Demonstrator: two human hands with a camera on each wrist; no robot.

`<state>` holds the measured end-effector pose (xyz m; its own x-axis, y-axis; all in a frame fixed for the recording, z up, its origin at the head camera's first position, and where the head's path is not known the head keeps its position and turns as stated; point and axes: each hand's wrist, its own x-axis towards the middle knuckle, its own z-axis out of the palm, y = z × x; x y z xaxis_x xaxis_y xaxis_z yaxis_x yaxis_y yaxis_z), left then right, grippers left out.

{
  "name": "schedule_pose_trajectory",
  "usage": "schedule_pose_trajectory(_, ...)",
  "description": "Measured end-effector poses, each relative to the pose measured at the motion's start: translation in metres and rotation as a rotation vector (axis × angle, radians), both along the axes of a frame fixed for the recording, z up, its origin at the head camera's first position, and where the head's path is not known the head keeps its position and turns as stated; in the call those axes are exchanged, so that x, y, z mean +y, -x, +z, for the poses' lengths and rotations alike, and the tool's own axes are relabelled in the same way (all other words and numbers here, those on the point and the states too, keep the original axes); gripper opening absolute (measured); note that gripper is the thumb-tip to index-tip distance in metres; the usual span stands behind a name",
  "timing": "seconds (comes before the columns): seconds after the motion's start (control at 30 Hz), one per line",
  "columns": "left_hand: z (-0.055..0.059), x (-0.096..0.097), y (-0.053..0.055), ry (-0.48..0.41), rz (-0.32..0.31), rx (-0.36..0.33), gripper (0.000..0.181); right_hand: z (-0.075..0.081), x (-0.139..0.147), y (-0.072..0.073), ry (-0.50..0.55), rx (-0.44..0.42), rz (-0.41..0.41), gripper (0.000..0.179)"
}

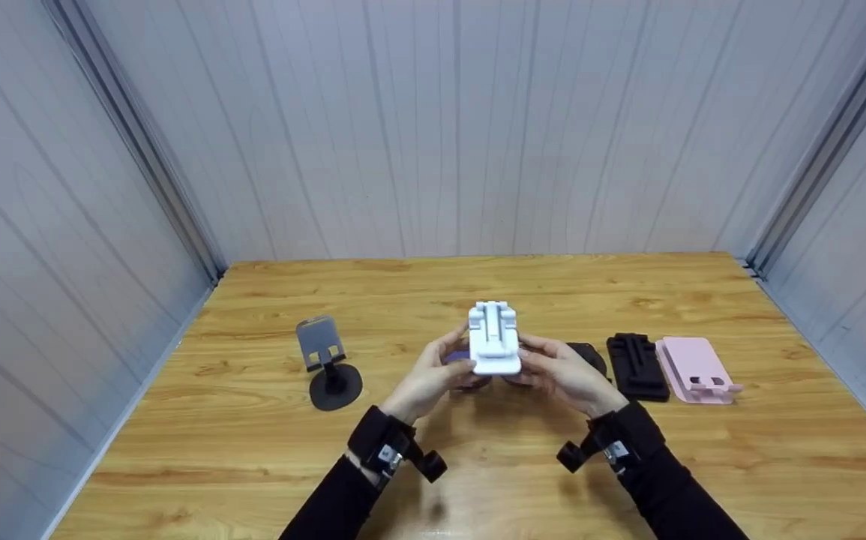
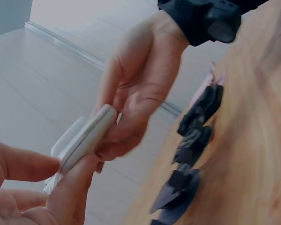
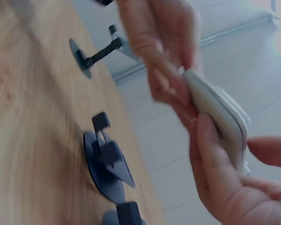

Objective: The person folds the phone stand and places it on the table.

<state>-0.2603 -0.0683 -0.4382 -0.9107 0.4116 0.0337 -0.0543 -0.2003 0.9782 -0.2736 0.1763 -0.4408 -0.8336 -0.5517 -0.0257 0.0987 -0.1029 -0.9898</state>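
A white folded phone stand (image 1: 494, 352) is held above the middle of the table, its hinged arm side up in the head view. My left hand (image 1: 429, 379) pinches its left edge, with the thumb on the near corner. On the opposite edge my right hand (image 1: 567, 379) grips it between thumb and fingers. In the left wrist view the stand (image 2: 86, 136) appears edge-on between both hands. The right wrist view likewise shows the stand (image 3: 220, 117) from its side, thumbs and fingers on either face.
On the wooden table (image 1: 253, 465), a grey-and-black phone stand (image 1: 335, 386) stands left. A black folded stand (image 1: 636, 367) and a pink stand (image 1: 695, 367) lie right. Behind my hands are a partly hidden purple item (image 1: 459, 356) and black item (image 1: 588, 355). Panel walls (image 1: 433, 135) enclose the table.
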Motion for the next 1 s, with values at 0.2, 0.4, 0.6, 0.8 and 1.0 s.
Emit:
schedule_pose_trajectory(0.2, 0.010, -0.020, 0.005, 0.044, 0.092, 0.027, 0.073, 0.005, 0.001, -0.008, -0.323, 0.281, -0.044, 0.059)
schedule_pose_trajectory(0.4, 0.012, -0.049, 0.006, 0.129, 0.142, 0.035, 0.072, 0.005, -0.002, -0.021, -0.725, 0.658, -0.193, 0.063)
schedule_pose_trajectory(0.6, -0.004, -0.072, 0.002, 0.202, 0.218, 0.058, 0.066, 0.001, -0.005, -0.027, -0.924, 0.785, -0.257, 0.071)
schedule_pose_trajectory(0.8, -0.019, -0.082, 0.001, 0.387, 0.293, 0.049, 0.066, -0.005, 0.000, -0.025, -1.017, 0.857, -0.317, 0.071)
schedule_pose_trajectory(1.0, -0.031, -0.090, 0.001, 0.424, 0.283, 0.004, 0.067, -0.011, 0.004, -0.022, -1.060, 0.901, -0.353, 0.067)
